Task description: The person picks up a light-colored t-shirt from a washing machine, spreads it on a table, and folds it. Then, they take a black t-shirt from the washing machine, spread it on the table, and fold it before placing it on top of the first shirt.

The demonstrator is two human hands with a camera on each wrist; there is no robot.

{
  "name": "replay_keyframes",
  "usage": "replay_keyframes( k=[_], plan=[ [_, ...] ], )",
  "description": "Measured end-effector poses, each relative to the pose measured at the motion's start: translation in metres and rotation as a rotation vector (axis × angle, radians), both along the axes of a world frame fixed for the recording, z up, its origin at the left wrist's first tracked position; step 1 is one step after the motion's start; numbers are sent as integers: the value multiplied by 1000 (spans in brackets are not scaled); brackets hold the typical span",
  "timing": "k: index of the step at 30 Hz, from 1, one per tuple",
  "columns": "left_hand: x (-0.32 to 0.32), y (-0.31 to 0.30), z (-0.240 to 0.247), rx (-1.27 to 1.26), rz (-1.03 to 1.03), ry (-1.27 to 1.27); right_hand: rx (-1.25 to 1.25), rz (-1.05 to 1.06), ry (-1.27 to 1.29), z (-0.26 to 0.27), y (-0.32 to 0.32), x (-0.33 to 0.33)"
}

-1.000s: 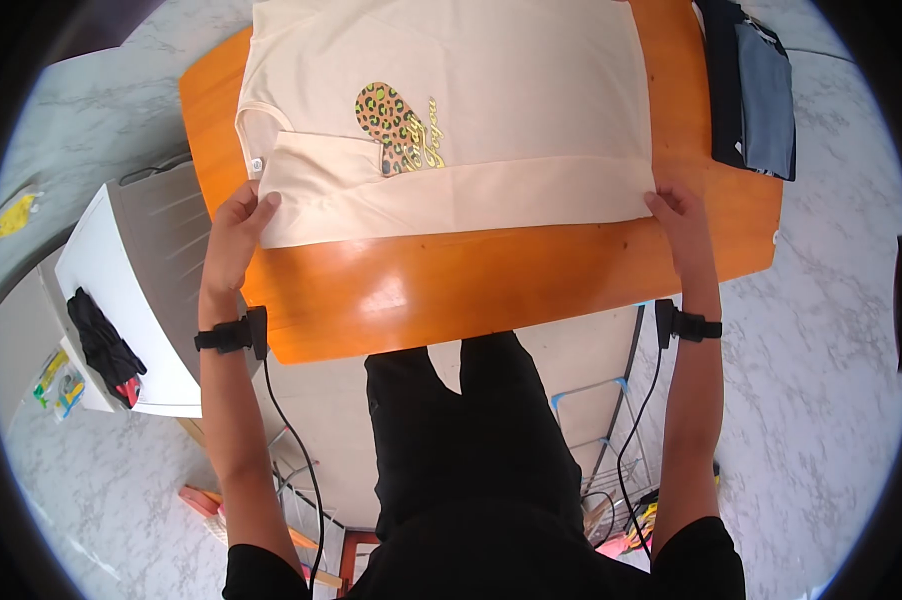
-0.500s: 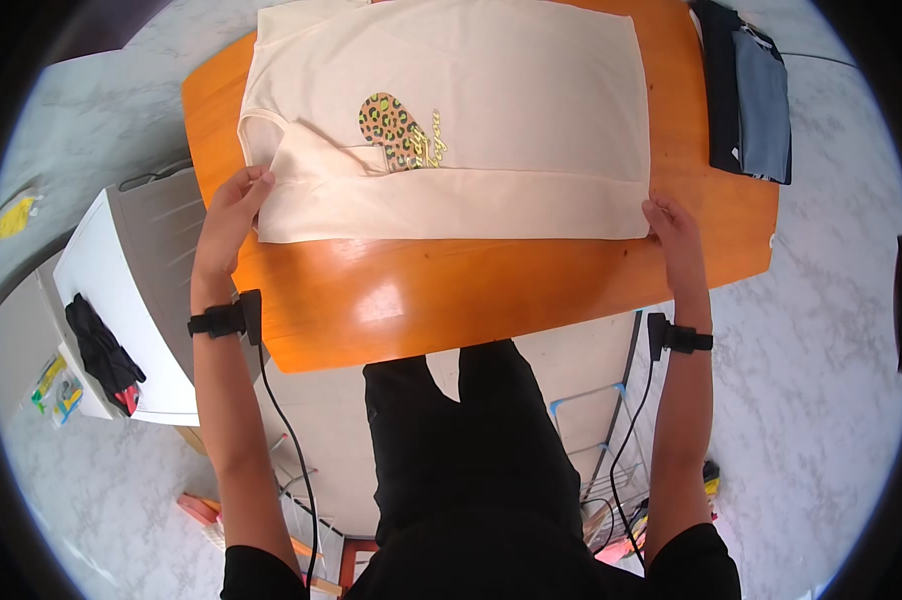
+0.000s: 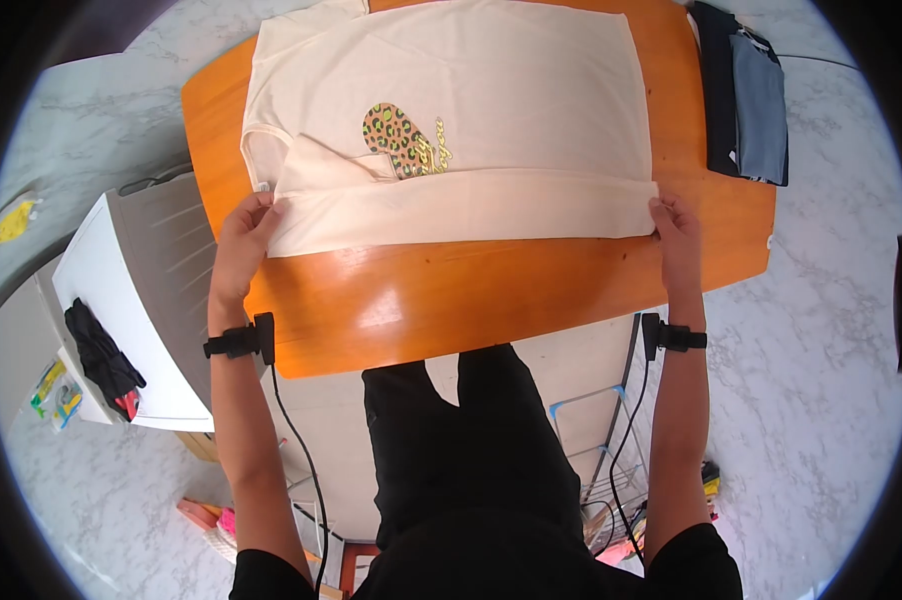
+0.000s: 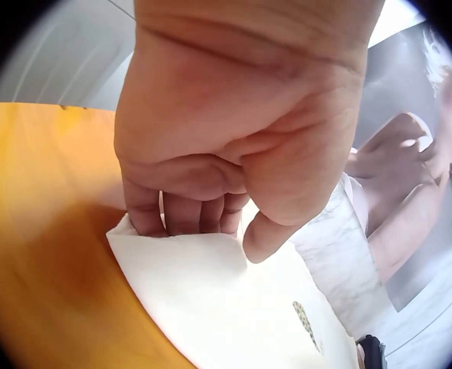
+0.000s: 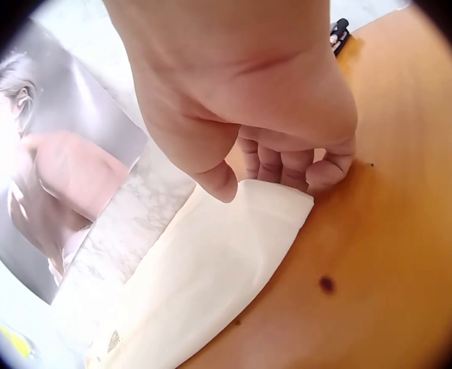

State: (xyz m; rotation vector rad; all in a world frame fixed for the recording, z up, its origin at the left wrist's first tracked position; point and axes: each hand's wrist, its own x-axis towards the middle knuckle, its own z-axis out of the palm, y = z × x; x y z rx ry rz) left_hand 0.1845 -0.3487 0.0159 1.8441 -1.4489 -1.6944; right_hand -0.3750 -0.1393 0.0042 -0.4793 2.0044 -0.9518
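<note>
A cream T-shirt (image 3: 531, 100) with a leopard-spotted print and yellow lettering lies sideways on an orange wooden table (image 3: 451, 290). Its near side is folded over in a long strip (image 3: 471, 210), and a sleeve doubled back lies across the front beside the neckline. At the strip's left end, close to the collar, my left hand (image 3: 241, 240) pinches the cloth, thumb above and fingers tucked underneath, as the left wrist view shows. My right hand (image 3: 679, 235) pinches the strip's other end at the hem, its thumb on top (image 5: 222, 184).
Folded dark and grey-blue clothes (image 3: 756, 105) lie at the table's right far corner. A white-and-grey cabinet (image 3: 136, 300) with a black cloth (image 3: 101, 345) on it stands left of the table. A wire rack (image 3: 591, 430) is below the near edge.
The shirt sits slightly lower in the head view, its far sleeve now showing. The doubled-back sleeve has become more rumpled. Both hands stay at the strip's ends, the right slightly lower than before.
</note>
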Motion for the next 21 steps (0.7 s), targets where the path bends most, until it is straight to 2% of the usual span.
replay_keyframes(
  k=[5, 8, 11, 15, 21],
  plan=[
    [-9, 1, 6, 24, -15, -12, 7, 69, 32, 2, -5, 6],
    [-1, 7, 1, -59, -69, -9, -46, 80, 28, -4, -1, 6],
    [2, 20, 6, -152, -22, 25, -103, 64, 31, -1, -2, 11],
    [6, 37, 14, -141, -21, 27, -84, 55, 26, -4, -1, 9],
    [15, 58, 0, -117, 39, 80, -99, 59, 23, -9, 0, -2]
  ],
)
